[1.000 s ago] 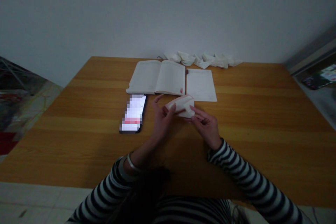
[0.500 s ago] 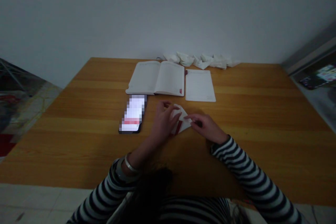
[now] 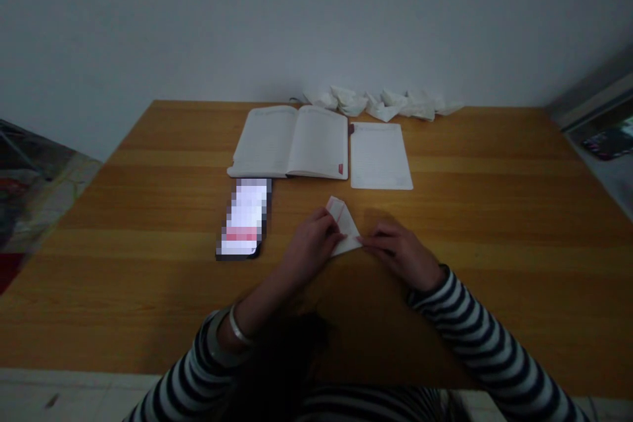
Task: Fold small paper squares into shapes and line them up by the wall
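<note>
A small folded paper (image 3: 348, 227), white with thin reddish lines, is between my two hands, low over the tabletop. My left hand (image 3: 316, 237) is closed on its left side, thumb on top, and covers part of it. At the paper's right corner, the fingertips of my right hand (image 3: 398, 247) pinch the edge. Farther back lie an open notebook (image 3: 319, 142) with a small red mark on its right page and, just right of it, a loose lined sheet (image 3: 380, 155).
A phone (image 3: 244, 217) with a lit, blurred screen lies left of my left hand. Several crumpled white papers (image 3: 388, 105) sit in a row along the wall. The wooden table (image 3: 494, 211) meets the wall at the back.
The folded paper has come down toward the tabletop and been turned; its dark red strip, seen half a second ago, no longer shows. Both hands moved slightly nearer to me with it.
</note>
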Motion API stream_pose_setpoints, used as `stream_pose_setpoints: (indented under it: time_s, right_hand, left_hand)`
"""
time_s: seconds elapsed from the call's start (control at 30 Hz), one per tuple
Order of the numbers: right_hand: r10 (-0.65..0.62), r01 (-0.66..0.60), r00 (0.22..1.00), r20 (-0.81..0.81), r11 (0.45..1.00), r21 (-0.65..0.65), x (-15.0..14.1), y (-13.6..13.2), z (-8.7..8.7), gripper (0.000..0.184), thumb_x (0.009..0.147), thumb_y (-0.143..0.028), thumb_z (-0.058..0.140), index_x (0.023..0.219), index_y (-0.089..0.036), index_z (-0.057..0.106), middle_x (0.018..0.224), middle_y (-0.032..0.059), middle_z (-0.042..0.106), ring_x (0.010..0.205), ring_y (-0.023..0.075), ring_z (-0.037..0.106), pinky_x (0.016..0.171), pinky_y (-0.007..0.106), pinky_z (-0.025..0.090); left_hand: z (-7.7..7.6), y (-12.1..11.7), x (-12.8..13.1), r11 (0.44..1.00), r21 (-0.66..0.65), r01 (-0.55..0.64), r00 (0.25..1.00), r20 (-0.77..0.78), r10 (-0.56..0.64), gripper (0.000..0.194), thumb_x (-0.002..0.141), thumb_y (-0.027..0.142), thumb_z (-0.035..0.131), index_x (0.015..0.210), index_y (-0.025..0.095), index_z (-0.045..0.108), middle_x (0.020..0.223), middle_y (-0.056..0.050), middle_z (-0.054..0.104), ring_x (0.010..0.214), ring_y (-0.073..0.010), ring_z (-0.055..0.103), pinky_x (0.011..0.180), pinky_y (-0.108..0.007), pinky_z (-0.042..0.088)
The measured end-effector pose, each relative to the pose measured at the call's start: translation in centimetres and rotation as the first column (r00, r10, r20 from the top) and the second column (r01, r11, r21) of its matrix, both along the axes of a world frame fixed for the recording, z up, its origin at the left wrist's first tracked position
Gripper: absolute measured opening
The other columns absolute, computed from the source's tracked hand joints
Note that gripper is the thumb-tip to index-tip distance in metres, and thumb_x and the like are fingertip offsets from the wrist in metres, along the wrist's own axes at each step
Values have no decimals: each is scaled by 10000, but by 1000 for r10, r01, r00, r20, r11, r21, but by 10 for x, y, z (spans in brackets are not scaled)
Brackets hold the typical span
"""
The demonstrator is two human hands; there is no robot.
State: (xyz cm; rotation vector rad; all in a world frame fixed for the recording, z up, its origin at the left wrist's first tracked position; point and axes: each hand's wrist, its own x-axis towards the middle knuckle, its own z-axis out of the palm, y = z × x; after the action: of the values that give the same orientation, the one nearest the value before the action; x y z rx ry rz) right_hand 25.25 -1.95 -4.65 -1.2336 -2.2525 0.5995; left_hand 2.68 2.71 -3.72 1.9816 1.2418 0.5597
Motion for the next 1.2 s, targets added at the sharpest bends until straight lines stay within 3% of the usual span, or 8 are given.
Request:
stream_pose_setpoints:
  time_s: [0.17, 0.33, 0.47, 0.73, 0.97, 1.2]
  right_hand:
    - [-16, -1, 990, 137, 993, 122, -5, -10, 2, 296, 1013, -238, 489, 1167, -196, 738, 922, 111, 703, 828, 235, 633, 736, 397, 577]
    - [50, -100, 981, 187, 958, 268, -4, -23, -5, 403, 1000, -116, 447, 1381, -129, 578, 1340, 157, 659, 1234, 276, 607, 1017, 492, 542]
    - [78, -155, 965, 250, 940, 304, -3, -32, -8, 419, 1005, -88, 427, 1411, -69, 525, 1401, 168, 617, 1378, 269, 507, 1126, 545, 456]
    - [32, -102, 958, 283, 966, 238, -6, -39, -3, 384, 1006, -114, 453, 1372, -90, 566, 1423, 132, 603, 1416, 281, 464, 1203, 656, 287]
    - [-11, -68, 951, 309, 967, 246, -7, -45, -2, 413, 991, -96, 463, 1397, -69, 536, 1445, 139, 579, 1423, 285, 453, 1205, 646, 287]
    - [30, -131, 938, 345, 953, 273, -1, -43, -5, 397, 979, -89, 478, 1365, -48, 561, 1429, 152, 594, 1407, 302, 470, 1206, 675, 242]
  left_hand:
    - [1, 1, -3, 1000, -28, 13, 999, 30, -12, 158, 842, 155, 675, 716, 175, 582, 905, -42, 570, 816, -189, 576, 729, -319, 458]
    - [-3, 3, -4, 1000, -27, 13, 999, 43, -12, 155, 833, 139, 692, 726, 171, 585, 882, -33, 573, 818, -179, 577, 726, -303, 464]
    - [-3, 3, -4, 999, -48, 14, 999, 29, -13, 147, 831, 132, 702, 738, 165, 593, 894, -34, 578, 813, -174, 579, 735, -302, 477]
    - [-2, 4, -4, 999, -42, 16, 1000, 7, -15, 153, 822, 128, 717, 734, 162, 596, 895, -31, 584, 814, -170, 583, 726, -295, 488]
    - [-1, 5, -4, 999, -45, 30, 999, -16, -30, 164, 829, 128, 709, 721, 160, 590, 887, -33, 584, 809, -173, 583, 735, -308, 487]
    - [-1, 5, -3, 999, -42, 17, 1000, -16, -18, 180, 806, 111, 718, 710, 161, 574, 877, -26, 581, 790, -164, 579, 715, -299, 475]
